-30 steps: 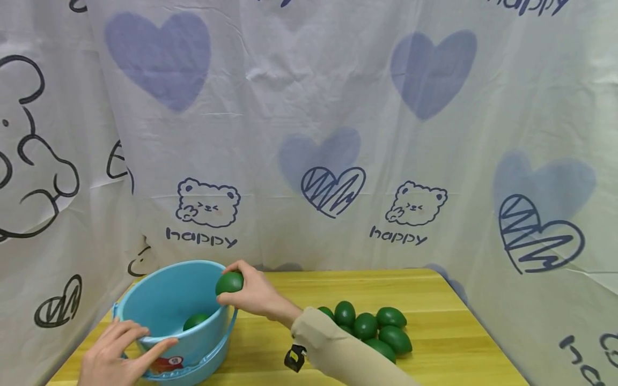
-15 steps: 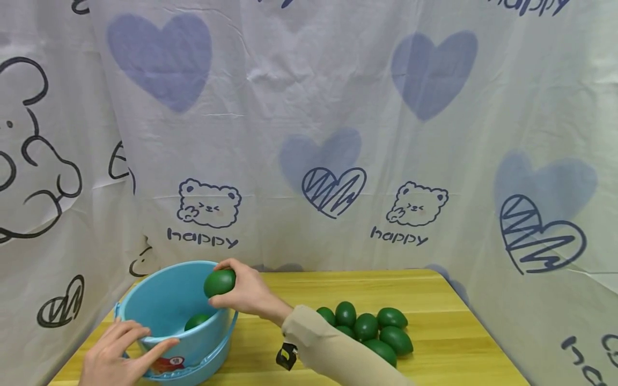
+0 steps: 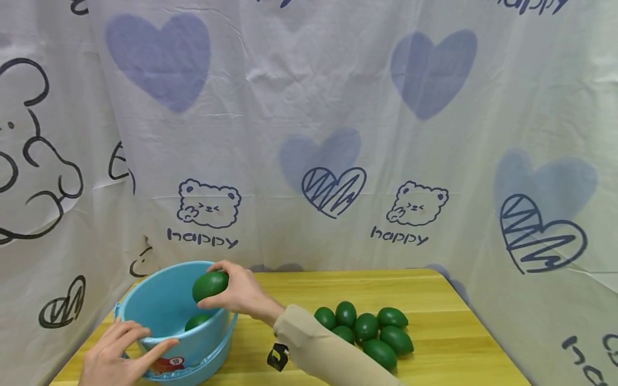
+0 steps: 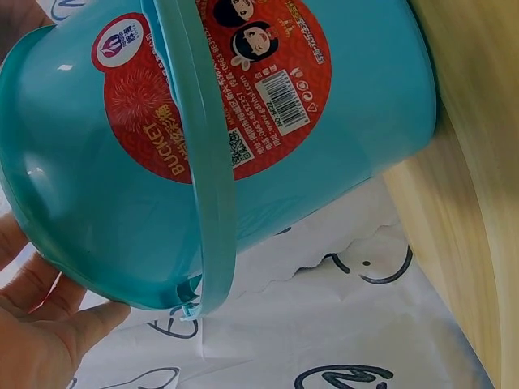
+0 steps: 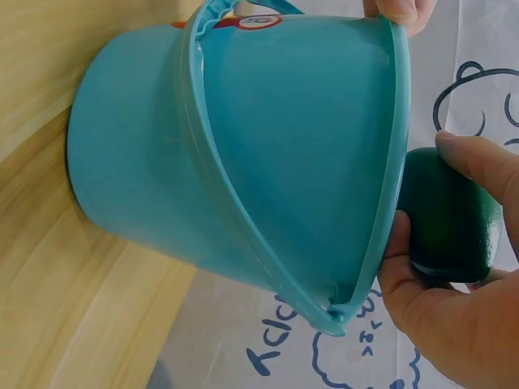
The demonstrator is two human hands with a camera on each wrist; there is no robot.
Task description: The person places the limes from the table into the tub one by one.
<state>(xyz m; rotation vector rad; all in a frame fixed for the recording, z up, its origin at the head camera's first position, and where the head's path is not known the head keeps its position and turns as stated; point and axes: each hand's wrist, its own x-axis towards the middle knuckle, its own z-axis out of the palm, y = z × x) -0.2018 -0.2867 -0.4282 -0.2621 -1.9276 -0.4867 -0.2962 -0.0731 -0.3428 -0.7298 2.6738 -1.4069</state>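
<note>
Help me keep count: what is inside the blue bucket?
One green fruit shows inside the blue bucket, partly covered by the near wall. That wall hides much of the bottom, so more could lie there. The right hand holds another green fruit over the opening.

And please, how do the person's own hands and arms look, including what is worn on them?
The left hand and right hand are bare, without gloves. The right sleeve is beige and long; beside it shows a small black piece with a yellow patch. No left sleeve is visible.
</note>
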